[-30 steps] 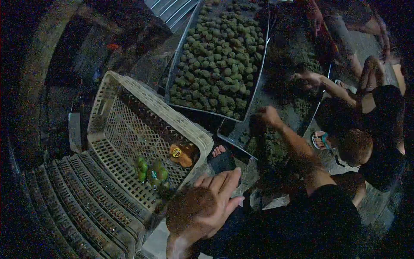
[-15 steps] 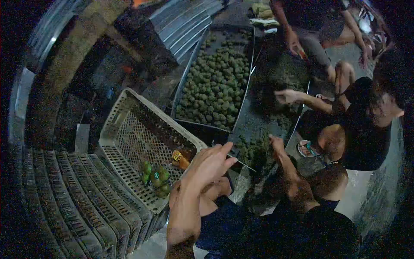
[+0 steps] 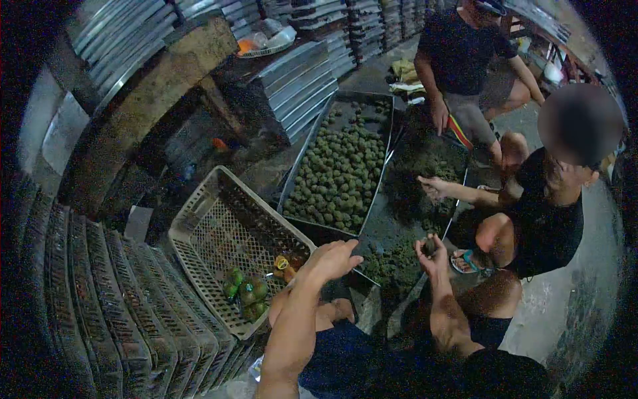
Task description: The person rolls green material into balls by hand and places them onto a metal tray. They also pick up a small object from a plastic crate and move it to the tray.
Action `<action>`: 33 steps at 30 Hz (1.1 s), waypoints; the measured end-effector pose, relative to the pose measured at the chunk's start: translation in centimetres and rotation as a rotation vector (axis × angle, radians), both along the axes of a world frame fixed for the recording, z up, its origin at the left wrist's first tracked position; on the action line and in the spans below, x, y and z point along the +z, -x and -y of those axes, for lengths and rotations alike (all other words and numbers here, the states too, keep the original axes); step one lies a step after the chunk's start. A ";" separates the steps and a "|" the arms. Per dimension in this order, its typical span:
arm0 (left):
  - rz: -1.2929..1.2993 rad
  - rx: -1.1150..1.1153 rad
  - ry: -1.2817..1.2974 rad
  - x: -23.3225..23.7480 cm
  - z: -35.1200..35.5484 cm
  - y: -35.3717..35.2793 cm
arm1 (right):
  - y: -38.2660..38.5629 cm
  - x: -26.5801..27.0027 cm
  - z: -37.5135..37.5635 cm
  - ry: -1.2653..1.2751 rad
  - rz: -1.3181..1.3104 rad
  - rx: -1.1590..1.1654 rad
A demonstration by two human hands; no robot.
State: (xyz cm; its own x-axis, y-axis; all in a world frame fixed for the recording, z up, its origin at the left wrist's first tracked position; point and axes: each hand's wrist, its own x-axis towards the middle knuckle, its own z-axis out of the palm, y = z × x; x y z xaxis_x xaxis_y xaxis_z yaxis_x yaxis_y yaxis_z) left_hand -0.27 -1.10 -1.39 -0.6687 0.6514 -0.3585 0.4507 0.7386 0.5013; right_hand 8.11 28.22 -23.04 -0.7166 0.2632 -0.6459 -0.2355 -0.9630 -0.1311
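Observation:
My left hand (image 3: pixel 333 259) is held out over the near corner of the dark tray, its fingers stretched and thumb apart, with nothing visible in it. In my right hand (image 3: pixel 433 258), palm up, the fingers curl round a small dark ball (image 3: pixel 430 247) of earthy material. Below and between my hands lies loose dark crumbly material (image 3: pixel 392 266) on the tray (image 3: pixel 373 243). Beyond my left hand, a long metal tray (image 3: pixel 287 193) holds many rounded greenish-brown balls (image 3: pixel 339 166).
At left stands a plastic crate (image 3: pixel 199 219) with green fruit (image 3: pixel 252 290) and a yellow-orange item (image 3: pixel 284 266). Stacked crates (image 3: pixel 126 299) fill the lower left. One co-worker's hand (image 3: pixel 435 187) reaches over the dark material; another person (image 3: pixel 468 60) sits at the back. Corrugated sheets (image 3: pixel 296 90) stand behind.
My right hand has come up from the loose material and turned palm up with a dark ball in it. My left hand has shifted slightly down and left in view; the camera has tilted up.

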 end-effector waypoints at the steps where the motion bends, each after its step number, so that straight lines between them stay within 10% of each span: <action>1: -0.010 0.006 0.001 -0.1 0.2 0.1 | 0.2 -0.9 -0.2 -0.049 -0.085 0.166; 9: -0.105 0.009 -0.064 0.4 0.7 -0.2 | 2.6 1.7 1.8 -0.572 0.267 0.440; 12: -0.029 0.005 -0.025 0.0 0.8 0.3 | 1.9 3.6 1.0 -1.210 0.441 0.622; 22: -0.093 0.027 -0.058 0.8 0.7 -0.1 | -0.6 2.8 0.7 -0.383 -0.005 0.453; 30: -0.087 0.041 -0.094 0.0 1.2 -0.1 | 1.5 5.6 4.0 -0.937 0.504 0.475; 33: -0.078 0.022 -0.095 -0.4 1.5 0.1 | 0.8 2.5 2.2 -1.272 0.202 0.577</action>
